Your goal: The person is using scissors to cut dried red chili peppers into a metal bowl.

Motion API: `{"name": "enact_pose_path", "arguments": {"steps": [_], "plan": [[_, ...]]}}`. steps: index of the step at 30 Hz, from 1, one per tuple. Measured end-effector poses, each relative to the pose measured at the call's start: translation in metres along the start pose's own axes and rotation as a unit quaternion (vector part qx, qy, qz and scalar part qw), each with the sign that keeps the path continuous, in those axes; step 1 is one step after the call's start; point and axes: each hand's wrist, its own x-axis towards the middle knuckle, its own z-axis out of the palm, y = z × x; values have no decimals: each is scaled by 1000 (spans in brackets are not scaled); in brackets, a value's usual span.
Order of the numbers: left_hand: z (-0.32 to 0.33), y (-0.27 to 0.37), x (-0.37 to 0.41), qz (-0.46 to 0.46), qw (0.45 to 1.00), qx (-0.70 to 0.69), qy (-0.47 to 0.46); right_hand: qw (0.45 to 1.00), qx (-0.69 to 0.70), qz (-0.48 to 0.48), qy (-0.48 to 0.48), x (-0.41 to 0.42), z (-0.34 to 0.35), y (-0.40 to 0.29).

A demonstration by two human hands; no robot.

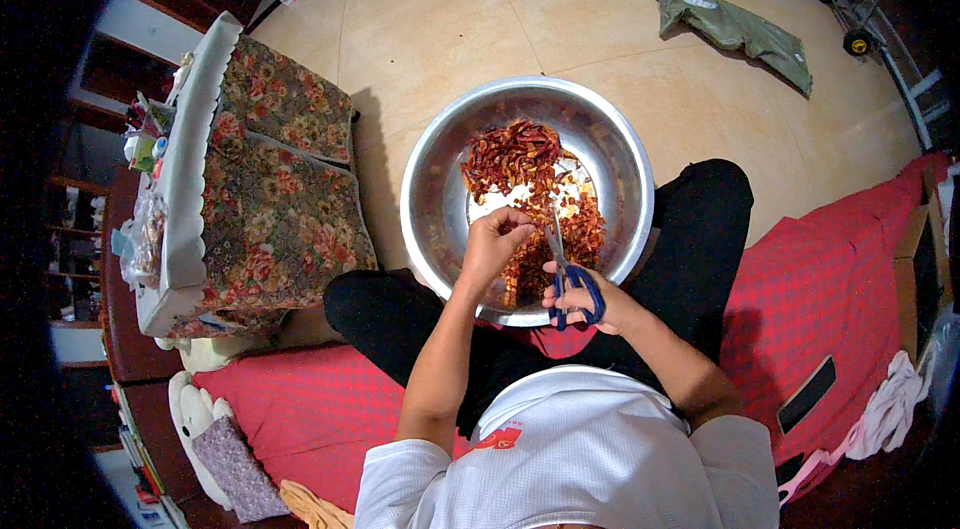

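Observation:
A large stainless steel basin point(427, 176) sits between my knees. Whole dried red chilies point(514, 154) are heaped on its far side. Cut chili pieces point(581, 229) are spread across the near and right side, with pale seeds point(574, 180) among them. My right hand point(592, 302) grips scissors point(576, 289) by their dark blue handles, the blades slightly apart and pointing into the basin. Over the middle of the basin, my left hand point(495, 240) has its thumb and fingers pinched together, left of the blades. Whether a chili is between its fingertips is not clear.
A table with a floral cloth point(285, 229) stands at the left, bearing bags and small items. A green plastic parcel point(735, 30) lies on the tiled floor. A hand trolley point(855, 11) is at far right. Red checked fabric point(825, 289) covers the seat; a phone-like dark object point(807, 394) rests there.

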Motion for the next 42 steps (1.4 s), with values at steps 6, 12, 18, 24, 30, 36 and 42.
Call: {"name": "enact_pose_path", "arguments": {"steps": [6, 12, 18, 24, 30, 36, 42], "plan": [[0, 7, -1, -10, 1000, -7, -14, 999, -30, 28, -35, -7, 3, -10], [3, 4, -2, 19, 999, 23, -21, 997, -65, 11, -26, -3, 0, -6], [2, 8, -2, 7, 998, 49, -28, 997, -70, -16, -21, -3, 2, -6], [1, -1, -1, -23, 996, 76, -42, 998, -61, -13, -7, -2, 2, -3], [0, -1, -1, -45, 992, 101, -63, 999, -41, 17, -10, 1, -2, 2], [-4, -1, -1, -44, 992, 106, -58, 999, -17, 23, -17, 8, -11, 8], [-2, 10, -3, -9, 1000, -6, 13, 1000, 28, 15, 2, -2, 4, 0]]}}
